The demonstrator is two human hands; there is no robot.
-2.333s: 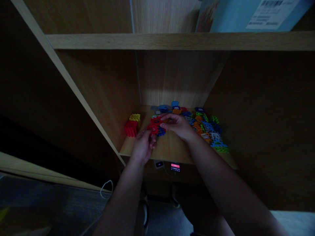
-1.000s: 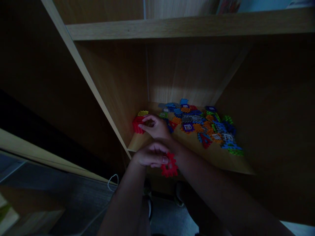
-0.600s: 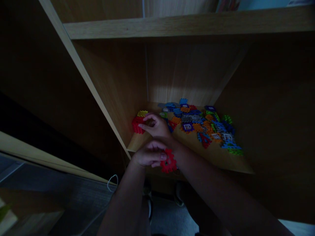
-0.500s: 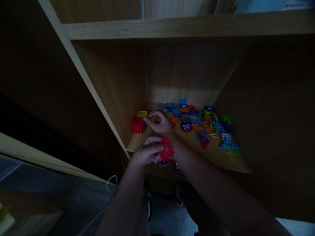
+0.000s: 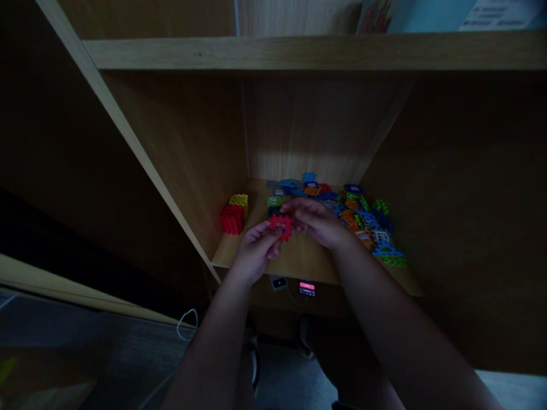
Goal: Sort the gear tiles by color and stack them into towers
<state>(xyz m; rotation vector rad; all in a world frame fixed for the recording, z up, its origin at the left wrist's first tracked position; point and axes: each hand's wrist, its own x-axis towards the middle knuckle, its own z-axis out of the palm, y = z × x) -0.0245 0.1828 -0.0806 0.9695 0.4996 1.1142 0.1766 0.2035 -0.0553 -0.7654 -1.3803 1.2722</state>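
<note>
My left hand [image 5: 259, 245] is closed on a red gear-shaped plastic piece [image 5: 282, 222], with the thumb across its face. My right hand [image 5: 314, 219] is at the gear's right side, its fingers bent and apart; whether the fingertips touch the gear is unclear. To the left on the shelf board stand a red stack of toothed pieces [image 5: 232, 220] and, behind it, a yellow stack [image 5: 240, 202]. A spread of toothed pieces [image 5: 363, 219] in blue, orange, green and other colours lies beyond and right of my hands, partly hidden by my right hand.
The wooden compartment has a left side wall [image 5: 183, 125] and an upper shelf edge [image 5: 273, 52] above my hands. Below the board are a lit phone [image 5: 306, 288] and a small device [image 5: 279, 282]. A white cable [image 5: 187, 324] hangs at lower left.
My right hand has moved right, away from the yellow stack, to beside the red gear. My left hand has raised the gear and turned it. The view has shifted slightly.
</note>
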